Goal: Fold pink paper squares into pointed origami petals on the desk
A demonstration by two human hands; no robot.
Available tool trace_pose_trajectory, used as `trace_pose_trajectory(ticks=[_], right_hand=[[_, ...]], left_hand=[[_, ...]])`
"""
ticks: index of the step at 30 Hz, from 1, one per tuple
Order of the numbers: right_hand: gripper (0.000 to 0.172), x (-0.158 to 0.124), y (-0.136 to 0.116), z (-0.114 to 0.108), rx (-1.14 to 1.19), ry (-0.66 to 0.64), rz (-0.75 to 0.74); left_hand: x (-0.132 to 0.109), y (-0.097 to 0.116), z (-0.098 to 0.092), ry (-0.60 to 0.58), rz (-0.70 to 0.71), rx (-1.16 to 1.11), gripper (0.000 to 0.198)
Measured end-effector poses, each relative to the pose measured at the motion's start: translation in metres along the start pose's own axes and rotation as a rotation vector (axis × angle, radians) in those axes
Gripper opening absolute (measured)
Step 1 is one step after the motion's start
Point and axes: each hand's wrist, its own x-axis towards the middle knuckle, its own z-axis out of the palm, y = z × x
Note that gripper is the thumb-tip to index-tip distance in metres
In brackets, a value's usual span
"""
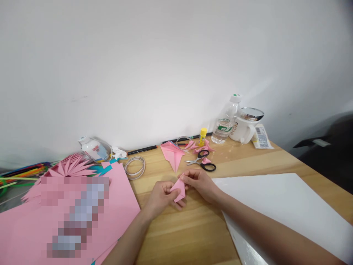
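Note:
A small folded piece of pink paper [179,188] is held between both hands above the wooden table. My left hand [162,197] grips its lower left side, thumb on the front face. At its top corner, my right hand [197,182] pinches the paper between thumb and fingers. Just beyond the hands lies a larger folded pink paper [173,156], its point toward me. Black-handled scissors [203,161] rest open to the right of it, near small pink folded pieces [193,146] and a yellow glue stick [203,137].
Pink sheets [121,198] and a pink folded fan shape [68,167] cover the left side. A white board [284,209] lies at right. Along the wall stand a water bottle [226,123] and a white mug [242,129]; a coil [135,168] and a black pen [142,150] lie left of centre.

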Motion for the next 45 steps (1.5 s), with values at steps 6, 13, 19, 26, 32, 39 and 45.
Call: trace_pose_trajectory(ticks=[6,13,19,26,32,39,45], right_hand=[[0.03,-0.0013,-0.0009,0.0,0.006,-0.01,0.017],[0.032,-0.0014,0.0009,0.0009,0.031,-0.032,0.03],[0.033,0.0,0.0005,0.0001,-0.024,-0.012,-0.003],[0.036,0.0001,0.0013,0.003,-0.144,0.018,-0.036],[0.038,-0.0007,0.0035,0.0041,-0.204,0.063,-0.09],[0.033,-0.0001,-0.0005,0.0016,-0.078,-0.101,-0.053],[0.031,0.0003,-0.0008,0.0005,-0.048,-0.069,-0.016]], left_hand=[[-0.0001,-0.0008,0.0019,-0.012,0.019,0.024,0.033],[0.0004,-0.0019,0.0022,-0.011,0.041,0.034,0.036],[-0.0002,0.0005,0.0017,-0.002,0.012,0.038,0.035],[0.0005,0.0005,0.003,0.01,-0.012,0.05,0.034],[0.0007,-0.0001,0.0033,-0.025,0.018,0.002,0.031],[0.0003,0.0006,0.0022,0.004,0.054,-0.046,0.034],[0.001,-0.0024,-0.0007,-0.018,0.02,-0.052,0.034]])
